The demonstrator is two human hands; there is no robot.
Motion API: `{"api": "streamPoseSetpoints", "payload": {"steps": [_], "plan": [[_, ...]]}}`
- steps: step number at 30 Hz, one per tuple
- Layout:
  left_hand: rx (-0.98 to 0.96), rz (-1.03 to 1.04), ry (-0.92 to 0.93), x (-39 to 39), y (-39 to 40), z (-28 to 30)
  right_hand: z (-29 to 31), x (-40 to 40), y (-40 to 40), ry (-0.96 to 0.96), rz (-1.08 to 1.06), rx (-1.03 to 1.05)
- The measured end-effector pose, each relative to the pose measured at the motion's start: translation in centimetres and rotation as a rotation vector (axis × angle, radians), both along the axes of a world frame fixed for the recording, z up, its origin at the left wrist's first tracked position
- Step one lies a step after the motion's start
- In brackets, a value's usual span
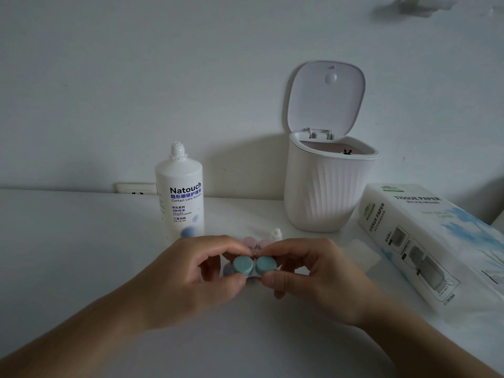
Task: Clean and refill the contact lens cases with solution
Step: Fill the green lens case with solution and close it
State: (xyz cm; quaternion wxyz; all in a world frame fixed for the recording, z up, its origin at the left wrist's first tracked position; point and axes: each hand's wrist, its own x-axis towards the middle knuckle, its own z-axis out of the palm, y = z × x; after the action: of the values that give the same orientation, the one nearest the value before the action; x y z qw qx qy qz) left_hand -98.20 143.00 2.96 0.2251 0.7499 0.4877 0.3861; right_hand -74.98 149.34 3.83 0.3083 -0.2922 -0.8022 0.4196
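Both hands (253, 279) around capped teal lens case (254, 266)

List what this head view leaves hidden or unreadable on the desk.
1. Pink lens case: mostly hidden behind both hands' fingers.
2. Purple case: only a sliver shows behind the left hand and the teal lens case.
3. Bin contents: its rim hides the inside.
4. Solution bottle small print: too small to read.
5. Tissue pack: cut off by the right edge.

Solution bottle (180, 197): "Natouch", "Contact Lens Solution"; tissue pack (425, 241): "TISSUE PAPER".
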Motion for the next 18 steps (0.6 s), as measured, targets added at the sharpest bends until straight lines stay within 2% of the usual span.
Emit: {"api": "streamPoseSetpoints", "payload": {"steps": [7,12,18], "plan": [[0.041,0.091,0.009,-0.18,0.49,-0.30,0.06,0.01,-0.12,0.007,0.018,-0.003],[0.021,0.002,0.065,-0.41,0.31,-0.29,-0.03,0.03,-0.02,0.001,0.031,-0.008],[0.030,0.053,0.093,-0.45,0.43,-0.50,-0.04,-0.08,-0.09,0.005,0.036,-0.017]]}}
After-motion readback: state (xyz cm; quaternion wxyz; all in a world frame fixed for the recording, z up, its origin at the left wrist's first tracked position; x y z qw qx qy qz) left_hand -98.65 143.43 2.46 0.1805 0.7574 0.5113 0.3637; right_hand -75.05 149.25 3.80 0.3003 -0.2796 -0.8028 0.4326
